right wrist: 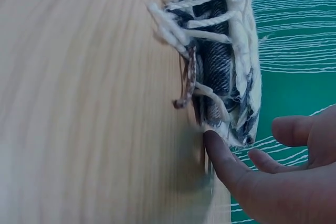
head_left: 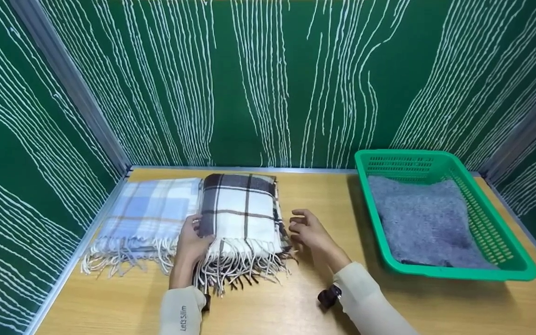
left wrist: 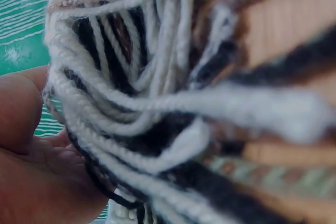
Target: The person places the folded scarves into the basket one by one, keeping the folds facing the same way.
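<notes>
A folded plaid scarf [head_left: 244, 214] in white, dark brown and black lies on the table, its fringe [left wrist: 157, 93] towards me. At its left edge is my left hand [head_left: 191, 242], thumb by the near corner and fingers along the side. In the left wrist view the fringe hides part of that hand. Off the scarf's right side, my right hand [head_left: 313, 236] has its fingers loosely bent and holds nothing. One fingertip [right wrist: 212, 140] reaches the scarf's lower edge in the right wrist view; whether it touches I cannot tell. A folded light blue plaid scarf [head_left: 149, 211] lies directly left.
To the right stands a green plastic basket [head_left: 379, 232] with a grey fuzzy folded cloth [head_left: 426, 223] inside. Green panels [head_left: 249, 93] with white wavy lines close off the back and sides. Wooden tabletop [head_left: 328, 195] shows between the scarves and the basket.
</notes>
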{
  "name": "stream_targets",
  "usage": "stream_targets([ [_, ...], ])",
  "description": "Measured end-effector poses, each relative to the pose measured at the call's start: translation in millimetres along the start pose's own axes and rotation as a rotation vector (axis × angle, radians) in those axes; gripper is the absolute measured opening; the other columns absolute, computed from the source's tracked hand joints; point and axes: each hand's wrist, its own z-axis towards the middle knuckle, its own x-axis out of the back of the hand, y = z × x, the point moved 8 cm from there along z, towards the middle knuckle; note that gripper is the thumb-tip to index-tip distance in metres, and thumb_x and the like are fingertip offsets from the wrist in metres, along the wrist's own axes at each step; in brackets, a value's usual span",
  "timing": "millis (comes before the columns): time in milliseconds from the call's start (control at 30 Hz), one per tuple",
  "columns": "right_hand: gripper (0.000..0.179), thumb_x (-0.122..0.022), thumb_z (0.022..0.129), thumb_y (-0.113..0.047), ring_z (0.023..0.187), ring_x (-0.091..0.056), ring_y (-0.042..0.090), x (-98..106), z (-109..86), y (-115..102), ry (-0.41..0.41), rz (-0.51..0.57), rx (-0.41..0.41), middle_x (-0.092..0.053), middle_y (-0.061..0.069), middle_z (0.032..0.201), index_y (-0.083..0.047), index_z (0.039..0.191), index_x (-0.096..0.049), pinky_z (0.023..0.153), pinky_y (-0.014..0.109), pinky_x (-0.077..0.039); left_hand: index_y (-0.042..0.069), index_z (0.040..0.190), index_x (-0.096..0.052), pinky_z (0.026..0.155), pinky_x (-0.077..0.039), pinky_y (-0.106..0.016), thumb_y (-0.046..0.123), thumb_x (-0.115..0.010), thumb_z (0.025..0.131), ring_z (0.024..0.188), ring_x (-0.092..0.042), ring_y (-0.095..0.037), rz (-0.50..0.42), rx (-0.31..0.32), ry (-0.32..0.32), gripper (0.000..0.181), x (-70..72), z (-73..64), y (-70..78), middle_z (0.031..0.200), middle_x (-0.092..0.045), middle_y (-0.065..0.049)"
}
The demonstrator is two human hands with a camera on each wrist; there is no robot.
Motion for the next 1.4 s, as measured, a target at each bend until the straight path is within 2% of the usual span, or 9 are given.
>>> stream_targets([
  [233,0.041,-0.047,0.103,0.008,0.103,-0.06,0.029,-0.3,1.8,-0.3,-0.003,0.02,-0.002,-0.052,0.032,0.135,0.011,0.144,-0.042,0.093,0.04,-0.056,-0.012,0.15,-0.04,0.1,-0.052,-0.051,-0.012,-0.063,0.081,0.12,-0.061,-0.049,-0.015,-0.005,-0.037,0.073,-2.3,0.2,3.1,0.138,-0.057,-0.038],
  [500,0.043,-0.047,0.105,0.006,0.108,-0.063,0.031,-0.4,2.9,0.6,-0.003,0.009,-0.026,-0.051,0.034,0.139,0.009,0.147,-0.04,0.099,0.046,-0.055,-0.011,0.157,-0.034,0.098,-0.053,-0.047,-0.015,-0.059,0.08,0.131,-0.055,-0.052,-0.025,0.032,-0.098,0.081,-6.2,-0.3,1.7,0.148,-0.048,-0.04],
  [700,0.046,-0.05,0.105,0.005,0.106,-0.065,0.028,-1.7,3.2,3.8,-0.024,0.047,-0.056,-0.051,0.033,0.14,0.01,0.149,-0.038,0.1,0.045,-0.056,-0.009,0.158,-0.033,0.106,-0.05,-0.054,-0.016,-0.061,0.084,0.138,-0.049,-0.052,-0.02,0.051,-0.132,0.08,-8.8,-2.9,0.4,0.152,-0.044,-0.038],
  [967,0.053,-0.057,0.1,0.003,0.114,-0.066,0.035,-2.8,2.0,7.2,-0.064,0.045,-0.061,-0.052,0.035,0.144,0.012,0.149,-0.038,0.103,0.048,-0.055,-0.012,0.156,-0.034,0.103,-0.05,-0.05,-0.017,-0.061,0.078,0.135,-0.052,-0.051,-0.043,0.007,-0.178,0.083,-13.1,-4.7,2.5,0.149,-0.048,-0.037],
  [1067,0.056,-0.059,0.099,0.001,0.116,-0.065,0.035,-2.8,0.0,8.1,-0.076,0.048,-0.074,-0.051,0.035,0.146,0.012,0.15,-0.037,0.102,0.047,-0.056,-0.013,0.155,-0.035,0.104,-0.05,-0.053,-0.017,-0.062,0.079,0.132,-0.054,-0.051,-0.04,-0.005,-0.193,0.082,-14.3,-5.2,2.9,0.146,-0.049,-0.038],
  [1267,0.059,-0.062,0.099,-0.003,0.106,-0.066,0.027,-0.4,-3.1,10.3,-0.081,0.052,-0.111,-0.053,0.031,0.144,0.01,0.151,-0.038,0.092,0.039,-0.059,-0.016,0.151,-0.039,0.103,-0.051,-0.053,-0.019,-0.065,0.077,0.126,-0.058,-0.051,-0.046,-0.033,-0.209,0.078,-15.2,-6.2,3.8,0.139,-0.054,-0.037],
  [1400,0.058,-0.065,0.098,-0.002,0.096,-0.067,0.024,0.3,-3.3,13.2,-0.095,0.063,-0.135,-0.06,0.025,0.13,0.01,0.148,-0.039,0.083,0.034,-0.059,-0.016,0.147,-0.042,0.098,-0.052,-0.048,-0.02,-0.063,0.075,0.12,-0.061,-0.048,-0.061,-0.049,-0.222,0.076,-15.7,-7.0,4.8,0.134,-0.057,-0.035],
])
